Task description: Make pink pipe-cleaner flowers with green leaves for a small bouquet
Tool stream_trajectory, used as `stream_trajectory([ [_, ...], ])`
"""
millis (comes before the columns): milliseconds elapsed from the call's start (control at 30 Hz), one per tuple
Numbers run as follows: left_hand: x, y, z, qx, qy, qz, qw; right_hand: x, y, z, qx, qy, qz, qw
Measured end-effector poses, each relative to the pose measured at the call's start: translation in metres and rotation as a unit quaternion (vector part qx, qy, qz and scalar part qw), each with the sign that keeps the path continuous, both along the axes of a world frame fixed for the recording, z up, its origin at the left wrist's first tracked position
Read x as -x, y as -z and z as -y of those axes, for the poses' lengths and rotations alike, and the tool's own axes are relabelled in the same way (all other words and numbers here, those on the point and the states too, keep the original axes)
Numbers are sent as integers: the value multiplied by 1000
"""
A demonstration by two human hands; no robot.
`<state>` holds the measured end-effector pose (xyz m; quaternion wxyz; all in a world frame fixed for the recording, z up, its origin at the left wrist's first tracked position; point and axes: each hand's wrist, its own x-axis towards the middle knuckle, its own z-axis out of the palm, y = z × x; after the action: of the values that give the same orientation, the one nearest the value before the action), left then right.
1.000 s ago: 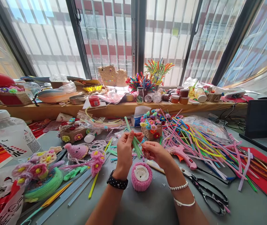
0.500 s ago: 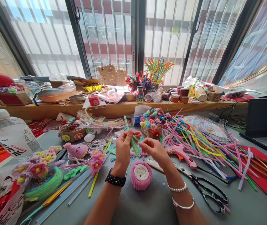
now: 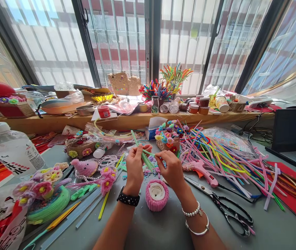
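Note:
My left hand is closed round a small bundle of light green pipe cleaners, some ends slanting up past the fingers and others pointing down to the right. With thumb and fingertips, my right hand pinches the end of one green pipe cleaner that runs across from the bundle. Below both hands, a round pink fuzzy pot with a rolled white filling stands on the grey table. Black-handled scissors lie to the right of my right forearm.
A pink glue gun and a heap of coloured pipe cleaners lie at right. Clear glue sticks, a green flowered piece and a large plastic bottle are at left. A flower basket stands behind my hands.
The bundle's upper ends have tilted further left. My right hand has shifted slightly, drawing one green pipe cleaner out toward the right; its wrist has turned a little.

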<state>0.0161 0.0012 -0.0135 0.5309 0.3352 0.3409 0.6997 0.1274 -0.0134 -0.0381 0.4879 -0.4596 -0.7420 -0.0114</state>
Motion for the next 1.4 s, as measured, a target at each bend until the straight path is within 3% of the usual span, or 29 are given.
stream_trajectory([
  [267, 5, 1, -5, 2, 25, 43, 999, -1, -4, 1, 46, -77, -10, 996],
  [500, 10, -3, -1, -28, 104, -159, 981, -23, -16, 4, 220, -218, -69, 948],
  [667, 7, -11, 6, -62, 152, -249, 954, -33, -21, 5, 216, -220, -124, 943],
  [833, 0, -10, 10, -57, 192, -254, 946, -18, -13, 1, 205, -216, -75, 952],
  [933, -1, -8, 9, -34, 202, -250, 946, -12, -10, 2, 215, -244, -83, 942],
  [1133, 5, -14, 9, -56, 104, -214, 970, -14, -11, 5, 277, -326, -108, 897],
  [1233, 4, -17, 11, -45, 115, -209, 970, -14, -12, 5, 310, -361, -146, 867],
  [1400, 2, -13, 11, -8, 183, -191, 964, -12, -12, 5, 349, -397, -285, 800],
])
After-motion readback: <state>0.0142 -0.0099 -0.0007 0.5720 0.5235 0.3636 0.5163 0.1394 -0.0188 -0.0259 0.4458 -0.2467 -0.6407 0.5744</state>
